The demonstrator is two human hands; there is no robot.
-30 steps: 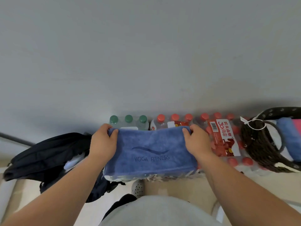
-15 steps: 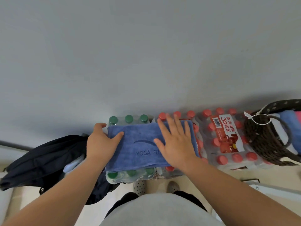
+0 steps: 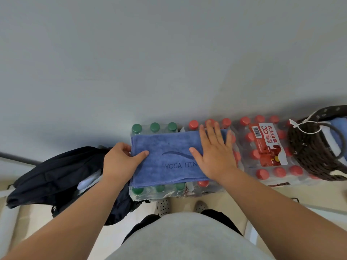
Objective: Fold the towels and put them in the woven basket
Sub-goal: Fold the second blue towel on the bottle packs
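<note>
Blue towel [image 3: 169, 158] is laid folded across bottle packs [image 3: 262, 147] against a grey wall [image 3: 169, 62], long axis left to right. Woven basket [image 3: 308, 156] is seen at right. The towel's left edge is pinched by the left hand [image 3: 120, 162]; the right hand [image 3: 216, 154] is pressed flat on it.

A second ago both hands pinched the far corners of the blue towel [image 3: 169, 158]. Now the right hand [image 3: 216, 154] lies flat on it with fingers spread, and has slid from the middle toward the right of the frame, uncovering "YOGA FITN". The left hand [image 3: 120, 162] has moved to the left edge, thumb on top. The towel's near edge no longer drapes over the front of the bottle packs [image 3: 159, 190].
</note>
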